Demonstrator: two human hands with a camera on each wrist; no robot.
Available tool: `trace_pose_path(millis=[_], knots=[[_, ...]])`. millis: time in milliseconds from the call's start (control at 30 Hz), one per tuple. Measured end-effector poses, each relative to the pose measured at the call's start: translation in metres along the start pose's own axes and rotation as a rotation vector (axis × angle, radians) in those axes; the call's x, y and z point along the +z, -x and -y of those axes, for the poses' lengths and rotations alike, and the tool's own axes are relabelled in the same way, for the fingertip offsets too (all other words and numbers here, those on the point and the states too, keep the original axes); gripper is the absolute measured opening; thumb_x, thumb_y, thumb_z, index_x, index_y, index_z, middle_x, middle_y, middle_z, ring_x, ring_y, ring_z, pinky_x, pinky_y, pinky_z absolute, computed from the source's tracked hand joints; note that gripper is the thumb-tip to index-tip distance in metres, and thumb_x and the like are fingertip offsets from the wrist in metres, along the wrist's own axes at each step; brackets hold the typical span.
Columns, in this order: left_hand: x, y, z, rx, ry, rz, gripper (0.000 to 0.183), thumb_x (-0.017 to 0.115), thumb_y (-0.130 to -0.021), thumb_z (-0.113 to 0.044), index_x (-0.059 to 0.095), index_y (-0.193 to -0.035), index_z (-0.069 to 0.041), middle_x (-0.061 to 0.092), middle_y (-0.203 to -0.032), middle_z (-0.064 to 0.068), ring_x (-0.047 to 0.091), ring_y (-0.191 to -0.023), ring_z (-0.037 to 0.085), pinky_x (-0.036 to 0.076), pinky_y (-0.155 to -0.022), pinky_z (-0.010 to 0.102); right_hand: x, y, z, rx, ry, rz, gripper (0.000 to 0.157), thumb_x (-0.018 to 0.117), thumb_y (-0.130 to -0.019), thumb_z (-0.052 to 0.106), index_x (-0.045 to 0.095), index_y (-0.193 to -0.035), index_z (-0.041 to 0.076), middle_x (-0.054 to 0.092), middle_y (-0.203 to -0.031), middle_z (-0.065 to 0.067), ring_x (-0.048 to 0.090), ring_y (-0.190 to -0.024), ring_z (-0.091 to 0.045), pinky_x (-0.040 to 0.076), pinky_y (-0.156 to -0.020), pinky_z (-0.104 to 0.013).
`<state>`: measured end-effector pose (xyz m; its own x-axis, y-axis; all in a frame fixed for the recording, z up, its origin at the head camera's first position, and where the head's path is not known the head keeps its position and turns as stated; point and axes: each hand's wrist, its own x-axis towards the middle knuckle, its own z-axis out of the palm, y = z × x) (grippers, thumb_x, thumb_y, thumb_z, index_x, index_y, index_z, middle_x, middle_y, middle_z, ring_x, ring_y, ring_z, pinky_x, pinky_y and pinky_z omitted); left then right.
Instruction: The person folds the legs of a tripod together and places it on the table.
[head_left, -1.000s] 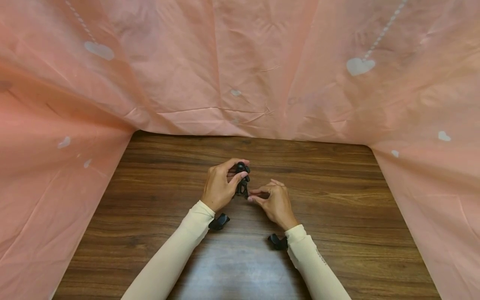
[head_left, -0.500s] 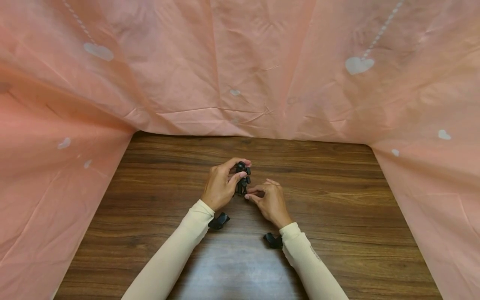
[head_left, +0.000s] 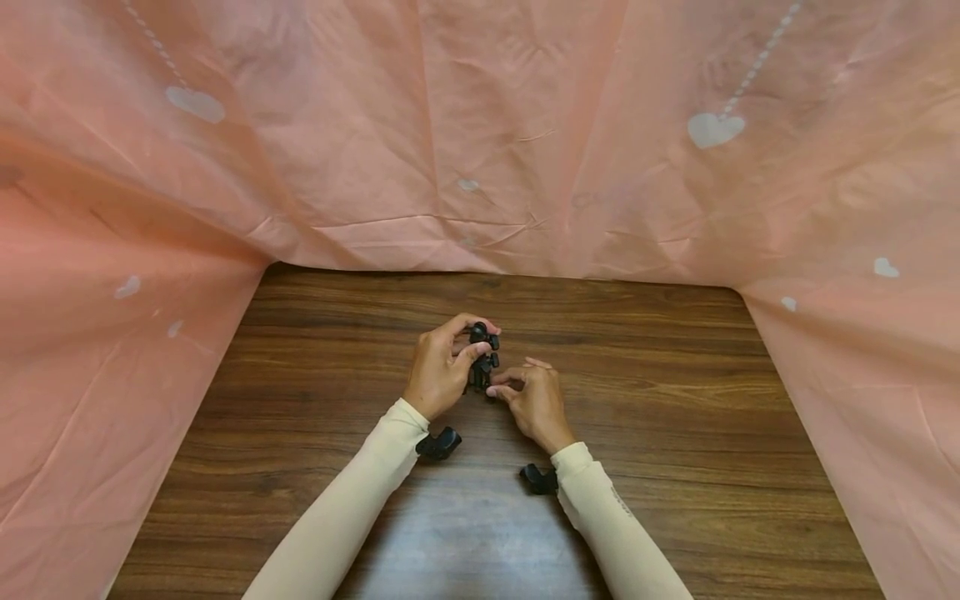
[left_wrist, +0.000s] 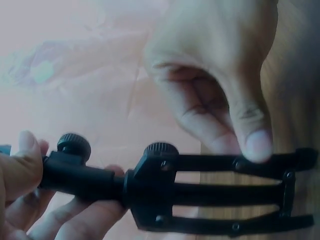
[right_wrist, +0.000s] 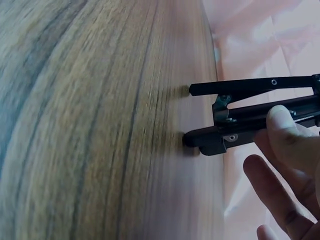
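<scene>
A small black tripod [head_left: 482,363] stands upright close over the wooden table, its legs pointing down. My left hand [head_left: 438,371] grips its upper column, thumb in front and fingers behind. In the left wrist view, two ridged knobs stick out from the tripod [left_wrist: 152,192], and its hinged legs lie nearly parallel, braced to a centre post. With thumb and index finger, my right hand [head_left: 536,407] pinches one leg partway down. Seen from the right wrist, the rubber-tipped feet of the tripod [right_wrist: 250,112] are right at the table surface, and my other right fingers are loosely bent.
The brown wood-grain table [head_left: 645,400] is enclosed at the back and sides by a pink curtain [head_left: 480,142] with white hearts. A black wrist mount [head_left: 439,443] sits under the left sleeve, and another black mount [head_left: 538,479] under the right.
My right hand has moved slightly left, pushing the pinched leg inward, so the tripod's legs now stand closer together. My left hand keeps its grip on the column, nearly still.
</scene>
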<state>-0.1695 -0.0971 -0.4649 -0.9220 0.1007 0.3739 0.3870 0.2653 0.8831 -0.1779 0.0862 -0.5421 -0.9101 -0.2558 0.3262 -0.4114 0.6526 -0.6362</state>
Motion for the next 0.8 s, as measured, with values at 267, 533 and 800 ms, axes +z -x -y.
trace_pose_path(millis=[267, 533, 800], knots=[[-0.006, 0.0, 0.002, -0.005, 0.012, 0.047, 0.025, 0.075, -0.098, -0.009, 0.075, -0.123, -0.009, 0.079, -0.123, 0.01, 0.078, -0.112, 0.022, 0.064, -0.09, 0.027, -0.003, 0.004, -0.003, 0.021, -0.015, 0.03, 0.032, 0.097, -0.077, 0.03, 0.086, -0.102, 0.013, 0.084, -0.098, 0.0, 0.078, -0.093, -0.021, 0.046, -0.116, -0.051], [-0.015, -0.001, -0.001, 0.077, -0.05, -0.017, 0.034, 0.084, -0.09, -0.013, 0.076, -0.123, -0.01, 0.081, -0.115, 0.01, 0.08, -0.1, 0.019, 0.065, -0.084, 0.029, 0.005, 0.002, 0.004, 0.041, 0.021, 0.032, 0.067, 0.1, -0.072, 0.039, 0.077, -0.128, 0.012, 0.08, -0.119, -0.007, 0.071, -0.112, -0.031, 0.048, -0.108, -0.058], [-0.016, -0.005, -0.007, 0.069, -0.122, -0.025, 0.025, 0.086, -0.089, -0.015, 0.078, -0.112, -0.01, 0.082, -0.103, 0.006, 0.08, -0.091, 0.016, 0.064, -0.074, 0.021, 0.013, -0.001, 0.011, 0.024, 0.021, 0.027, 0.062, 0.099, -0.073, 0.04, 0.075, -0.125, 0.015, 0.081, -0.113, -0.005, 0.069, -0.106, -0.027, 0.05, -0.1, -0.055]])
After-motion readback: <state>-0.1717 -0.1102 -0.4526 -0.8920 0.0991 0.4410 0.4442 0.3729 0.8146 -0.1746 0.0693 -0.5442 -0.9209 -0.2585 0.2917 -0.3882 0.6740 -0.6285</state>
